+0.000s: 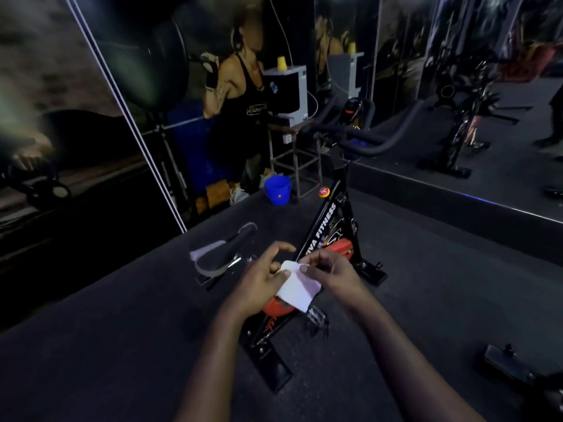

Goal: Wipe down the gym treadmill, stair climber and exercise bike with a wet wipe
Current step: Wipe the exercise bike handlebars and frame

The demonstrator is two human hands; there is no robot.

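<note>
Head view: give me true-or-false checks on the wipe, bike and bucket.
1. Both the left hand and right hand hold the wipe. True.
2. The wipe is pressed on the saddle. False: it is held in the air, right of the saddle.
3. A blue bucket stands on the floor beyond the bike. True.
4. The yellow cup sits in the bucket. False: it stands on the white box.
</note>
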